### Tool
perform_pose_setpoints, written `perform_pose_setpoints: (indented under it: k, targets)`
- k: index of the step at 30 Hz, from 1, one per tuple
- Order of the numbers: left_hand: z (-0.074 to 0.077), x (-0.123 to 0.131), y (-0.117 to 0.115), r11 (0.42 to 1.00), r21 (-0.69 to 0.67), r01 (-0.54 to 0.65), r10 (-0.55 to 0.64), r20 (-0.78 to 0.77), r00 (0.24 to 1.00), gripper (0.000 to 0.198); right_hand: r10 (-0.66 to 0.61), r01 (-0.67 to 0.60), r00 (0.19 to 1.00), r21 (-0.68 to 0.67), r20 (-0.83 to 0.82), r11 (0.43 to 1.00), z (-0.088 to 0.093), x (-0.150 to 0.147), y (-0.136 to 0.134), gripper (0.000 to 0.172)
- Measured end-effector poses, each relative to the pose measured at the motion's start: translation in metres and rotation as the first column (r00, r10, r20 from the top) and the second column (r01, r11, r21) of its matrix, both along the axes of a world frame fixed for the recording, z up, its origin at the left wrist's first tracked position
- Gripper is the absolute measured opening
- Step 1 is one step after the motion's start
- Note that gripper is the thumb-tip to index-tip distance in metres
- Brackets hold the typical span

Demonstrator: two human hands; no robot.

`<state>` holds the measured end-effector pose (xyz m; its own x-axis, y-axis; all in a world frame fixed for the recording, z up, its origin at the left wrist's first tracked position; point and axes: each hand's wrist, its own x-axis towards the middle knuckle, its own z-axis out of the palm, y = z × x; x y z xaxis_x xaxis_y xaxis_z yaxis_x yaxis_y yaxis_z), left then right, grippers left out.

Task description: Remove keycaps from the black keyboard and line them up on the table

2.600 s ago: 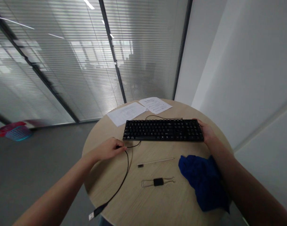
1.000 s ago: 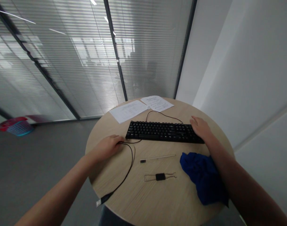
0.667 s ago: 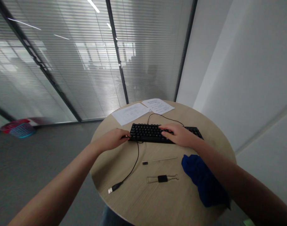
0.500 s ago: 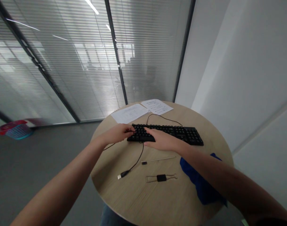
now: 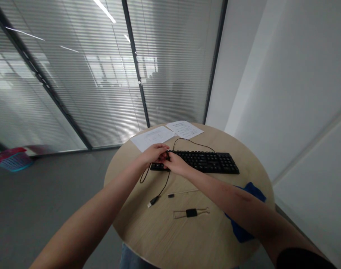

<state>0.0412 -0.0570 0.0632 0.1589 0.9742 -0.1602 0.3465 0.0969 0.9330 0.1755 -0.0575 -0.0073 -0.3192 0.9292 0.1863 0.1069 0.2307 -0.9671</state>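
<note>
Both hands meet above the left end of a black keyboard (image 5: 209, 162) on the round table. My left hand (image 5: 154, 154) is closed on the keyboard's thin black cable (image 5: 143, 179), a loop of which hangs below it. The fingers of my right hand (image 5: 176, 163) are closed against the left fingertips, on the same cable; the exact grip is partly hidden. From under the hands the cable runs toward me to its USB plug (image 5: 153, 202), lying on the wood. Another stretch of cable curves behind the keyboard.
A small brush (image 5: 171, 195) and a binder clip (image 5: 191, 213) lie in front of the keyboard. A blue cloth (image 5: 250, 191) is partly under my right forearm. Printed sheets (image 5: 184, 129) lie at the table's (image 5: 165, 239) far edge. A basket (image 5: 15, 162) stands on the floor.
My right hand has moved left off the keys to meet my left hand. The left has shifted slightly right with the cable, and the USB plug has slid a little right.
</note>
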Motion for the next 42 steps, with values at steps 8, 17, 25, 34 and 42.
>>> perform_pose_setpoints:
  k: [8, 17, 25, 34, 42]
  targets:
    - [-0.009, -0.003, -0.017, 0.947, 0.297, -0.125, 0.164, -0.108, 0.981, 0.050, -0.137, -0.059, 0.880, -0.392, -0.454, 0.918, 0.014, 0.005, -0.002, 0.006]
    - [-0.024, -0.024, -0.049, 0.894, 0.397, 0.209, -0.073, -0.332, 0.940, 0.088, -0.235, -0.159, 0.759, -0.523, -0.607, 0.837, 0.025, 0.013, -0.007, 0.016]
    - [-0.050, 0.013, -0.055, 0.876, 0.458, 0.152, 0.073, -0.437, 0.896, 0.092, -0.322, -0.077, 0.629, -0.469, -0.708, 0.880, 0.019, 0.005, -0.014, 0.034]
    - [-0.069, 0.011, -0.065, 0.898, 0.409, 0.162, 0.053, -0.465, 0.884, 0.097, -0.456, 0.086, 0.536, -0.492, -0.710, 0.866, 0.006, 0.014, -0.003, 0.030]
    - [-0.037, -0.026, -0.038, 0.780, 0.484, 0.397, 0.006, -0.639, 0.769, 0.083, -0.522, 0.047, 0.531, -0.592, -0.667, 0.804, 0.001, 0.016, 0.001, 0.025]
